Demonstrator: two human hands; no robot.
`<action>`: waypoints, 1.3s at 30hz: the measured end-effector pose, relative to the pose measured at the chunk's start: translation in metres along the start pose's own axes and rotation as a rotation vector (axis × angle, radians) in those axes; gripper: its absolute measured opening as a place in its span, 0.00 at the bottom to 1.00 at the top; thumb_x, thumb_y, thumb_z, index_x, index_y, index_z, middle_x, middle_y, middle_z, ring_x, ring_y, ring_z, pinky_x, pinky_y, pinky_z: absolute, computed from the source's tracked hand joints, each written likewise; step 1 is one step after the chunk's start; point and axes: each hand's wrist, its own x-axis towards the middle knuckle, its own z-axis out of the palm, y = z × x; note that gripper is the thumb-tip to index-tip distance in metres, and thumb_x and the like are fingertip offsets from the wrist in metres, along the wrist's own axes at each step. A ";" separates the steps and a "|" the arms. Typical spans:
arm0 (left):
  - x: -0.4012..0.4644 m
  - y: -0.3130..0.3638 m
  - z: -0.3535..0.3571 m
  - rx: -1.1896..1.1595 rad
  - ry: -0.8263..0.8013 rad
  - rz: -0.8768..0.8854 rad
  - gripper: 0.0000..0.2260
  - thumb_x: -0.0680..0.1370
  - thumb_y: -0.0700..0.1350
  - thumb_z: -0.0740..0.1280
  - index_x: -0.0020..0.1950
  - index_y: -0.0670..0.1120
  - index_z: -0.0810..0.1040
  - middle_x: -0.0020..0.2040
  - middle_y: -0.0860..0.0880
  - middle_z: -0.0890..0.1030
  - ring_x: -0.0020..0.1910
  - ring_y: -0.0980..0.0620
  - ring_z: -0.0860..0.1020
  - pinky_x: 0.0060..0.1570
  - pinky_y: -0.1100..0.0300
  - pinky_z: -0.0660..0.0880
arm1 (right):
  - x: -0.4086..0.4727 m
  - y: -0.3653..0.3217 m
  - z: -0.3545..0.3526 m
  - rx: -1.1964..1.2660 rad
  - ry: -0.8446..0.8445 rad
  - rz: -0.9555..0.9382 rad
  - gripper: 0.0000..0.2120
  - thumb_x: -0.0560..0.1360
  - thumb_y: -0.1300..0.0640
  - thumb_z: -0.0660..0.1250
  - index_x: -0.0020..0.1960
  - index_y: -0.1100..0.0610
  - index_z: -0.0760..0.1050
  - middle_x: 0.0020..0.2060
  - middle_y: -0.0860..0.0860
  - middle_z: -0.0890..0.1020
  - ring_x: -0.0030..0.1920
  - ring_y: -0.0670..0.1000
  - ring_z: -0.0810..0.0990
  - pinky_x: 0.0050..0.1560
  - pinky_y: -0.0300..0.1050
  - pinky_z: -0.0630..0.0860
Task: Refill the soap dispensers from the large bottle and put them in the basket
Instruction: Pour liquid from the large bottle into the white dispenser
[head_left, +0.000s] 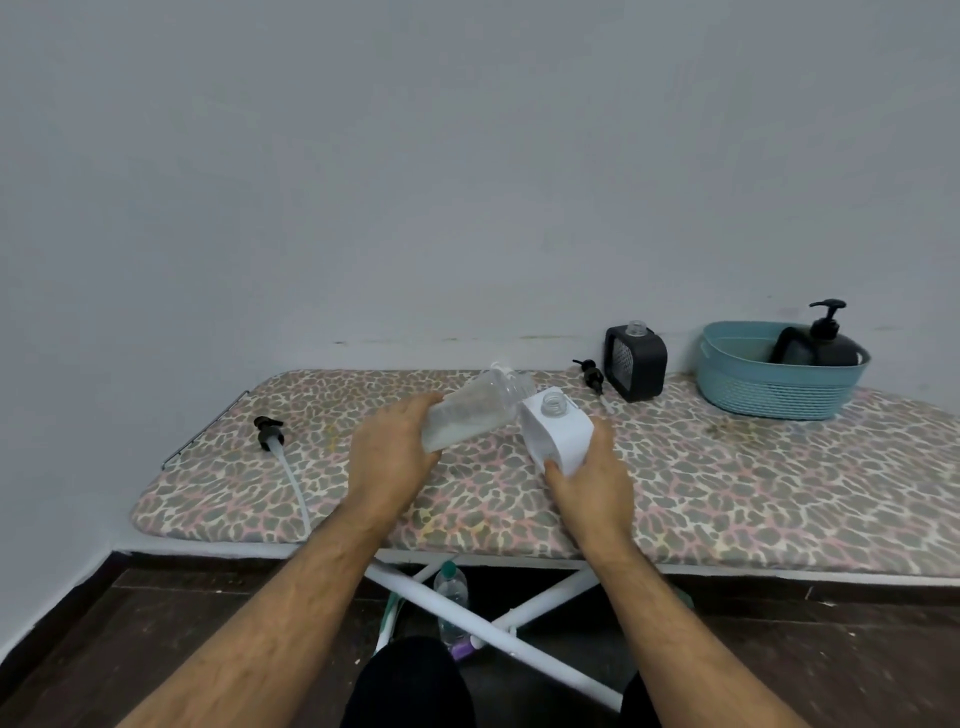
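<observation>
L hand (387, 457) grips the large clear bottle (470, 410) round its base end, fingers curled over the far side & thumb on the near side. Bottle is tipped almost flat, neck pointing up-right toward the wall, a bit of pale liquid pooled in the lower half by the hand. Its open mouth sits just left of & slightly above the white dispenser (558, 434), not over the opening; can't tell if the two touch.

R hand (589, 480) holds the white dispenser from the near-right side, fingers wrapped round its lower corner, thumb on the front face. Dispenser is square-ish, tilted a little to the left, pump off, clear threaded neck open at the top. It's about mid-board on the ironing board (753, 483), w/ leopard-print cover, against a grey wall.

One black pump w/ long white tube (275, 441) lies on the board's left end, well apart from the hands. A second black pump (592, 375) lies near the back, just left of a black dispenser (636, 364), which stands upright w/ its neck open, no pump.

Teal basket (779, 387) at the back right of the board, beside the black dispenser but apart from it. Inside: a black dispenser with pump on (831, 343), leaning; sth dark next to it, can't make out what.

Under the board: white crossed legs & a small plastic bottle (451, 597) on the dark floor
</observation>
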 end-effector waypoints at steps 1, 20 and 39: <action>0.001 0.000 -0.001 0.025 0.000 0.010 0.27 0.68 0.47 0.79 0.66 0.51 0.77 0.54 0.50 0.84 0.48 0.49 0.82 0.51 0.51 0.78 | 0.000 0.001 0.000 -0.004 0.003 -0.002 0.28 0.74 0.48 0.72 0.69 0.51 0.64 0.54 0.52 0.82 0.49 0.55 0.82 0.43 0.47 0.78; 0.012 0.004 -0.005 0.165 0.038 0.154 0.28 0.66 0.44 0.80 0.64 0.51 0.77 0.55 0.51 0.83 0.50 0.45 0.80 0.53 0.47 0.73 | 0.003 0.008 0.005 -0.030 0.015 0.000 0.31 0.74 0.48 0.71 0.72 0.49 0.61 0.54 0.52 0.82 0.51 0.55 0.82 0.45 0.45 0.76; 0.026 0.006 -0.014 0.235 0.052 0.221 0.28 0.64 0.43 0.80 0.62 0.52 0.79 0.59 0.53 0.82 0.56 0.46 0.79 0.57 0.46 0.70 | 0.004 0.009 0.005 -0.021 0.007 0.015 0.32 0.73 0.48 0.72 0.71 0.48 0.60 0.57 0.51 0.81 0.53 0.55 0.82 0.46 0.45 0.76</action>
